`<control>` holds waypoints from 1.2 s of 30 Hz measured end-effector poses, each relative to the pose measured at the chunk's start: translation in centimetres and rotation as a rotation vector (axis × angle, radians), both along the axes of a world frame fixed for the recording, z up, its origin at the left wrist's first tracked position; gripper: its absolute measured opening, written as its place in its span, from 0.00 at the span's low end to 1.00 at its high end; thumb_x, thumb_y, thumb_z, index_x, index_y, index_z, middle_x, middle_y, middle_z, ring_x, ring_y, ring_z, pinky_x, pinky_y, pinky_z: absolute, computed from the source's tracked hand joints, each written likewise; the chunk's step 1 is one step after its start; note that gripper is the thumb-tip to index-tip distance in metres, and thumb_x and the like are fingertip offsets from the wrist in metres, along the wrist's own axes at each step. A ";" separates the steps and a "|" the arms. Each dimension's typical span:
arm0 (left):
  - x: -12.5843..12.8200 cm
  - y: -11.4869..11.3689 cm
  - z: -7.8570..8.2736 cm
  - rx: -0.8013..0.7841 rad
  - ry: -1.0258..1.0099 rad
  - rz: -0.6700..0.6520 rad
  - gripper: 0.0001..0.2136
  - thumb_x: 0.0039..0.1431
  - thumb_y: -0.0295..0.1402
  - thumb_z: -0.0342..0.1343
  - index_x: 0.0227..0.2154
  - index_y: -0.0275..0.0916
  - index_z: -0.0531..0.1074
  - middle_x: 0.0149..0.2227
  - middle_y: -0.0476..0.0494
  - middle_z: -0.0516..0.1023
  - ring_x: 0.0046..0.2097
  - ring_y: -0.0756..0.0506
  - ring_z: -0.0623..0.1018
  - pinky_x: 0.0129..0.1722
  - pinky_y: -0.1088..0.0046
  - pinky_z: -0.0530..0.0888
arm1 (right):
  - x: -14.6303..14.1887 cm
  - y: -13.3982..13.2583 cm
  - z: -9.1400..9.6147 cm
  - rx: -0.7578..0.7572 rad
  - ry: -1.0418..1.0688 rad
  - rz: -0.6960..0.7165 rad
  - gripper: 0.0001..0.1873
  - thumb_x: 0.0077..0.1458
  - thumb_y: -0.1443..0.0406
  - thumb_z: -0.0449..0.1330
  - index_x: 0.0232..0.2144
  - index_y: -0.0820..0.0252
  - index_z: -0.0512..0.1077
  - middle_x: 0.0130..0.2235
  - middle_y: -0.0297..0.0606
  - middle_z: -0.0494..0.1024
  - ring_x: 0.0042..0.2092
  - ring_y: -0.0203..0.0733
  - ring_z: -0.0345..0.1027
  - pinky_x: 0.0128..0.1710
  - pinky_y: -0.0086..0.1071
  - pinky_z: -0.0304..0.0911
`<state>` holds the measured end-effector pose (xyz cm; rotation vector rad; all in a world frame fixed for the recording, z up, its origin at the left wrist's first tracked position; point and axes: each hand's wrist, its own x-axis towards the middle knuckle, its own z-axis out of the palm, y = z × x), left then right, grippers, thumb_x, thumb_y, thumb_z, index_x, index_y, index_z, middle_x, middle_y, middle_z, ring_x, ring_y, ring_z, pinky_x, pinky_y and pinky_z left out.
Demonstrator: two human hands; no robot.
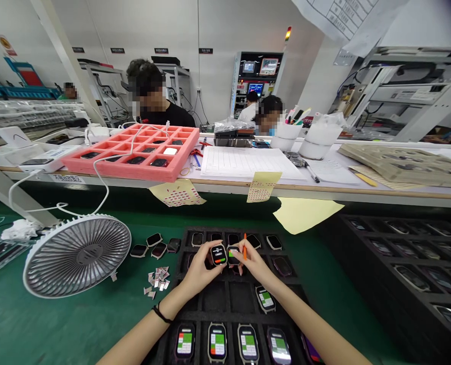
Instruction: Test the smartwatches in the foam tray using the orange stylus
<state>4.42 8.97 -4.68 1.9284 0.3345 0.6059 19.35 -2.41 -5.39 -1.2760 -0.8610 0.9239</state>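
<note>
My left hand (198, 266) grips a smartwatch body (218, 254) with a lit screen showing a red and green display. My right hand (254, 259) pinches a thin orange stylus (244, 247), its fingers resting on a second lit watch (233, 255) right beside the first. Both hands are over a black foam tray (225, 299) with square pockets. Several watches lie in its far row, and several more with green-and-white screens sit in the rows nearest me, such as one (265, 299) just below my right wrist. Several pockets in the middle row show bare foam.
A grey desk fan (77, 256) lies on the green mat to the left, beside loose watches and paper scraps (157, 281). A black tray (408, 268) stands to the right. Beyond, a pink foam tray (130, 152) and papers sit on a bench, with co-workers behind it.
</note>
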 end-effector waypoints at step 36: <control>-0.1 -1.2 1.3 0.387 -0.267 -0.094 0.21 0.49 0.25 0.60 0.47 0.42 0.68 0.46 0.40 0.76 0.49 0.40 0.73 0.49 0.56 0.68 | -3.0 -1.2 3.0 0.055 0.306 0.154 0.26 0.40 0.64 0.70 0.24 0.55 0.52 0.26 0.24 0.64 0.30 0.32 0.63 0.28 0.23 0.58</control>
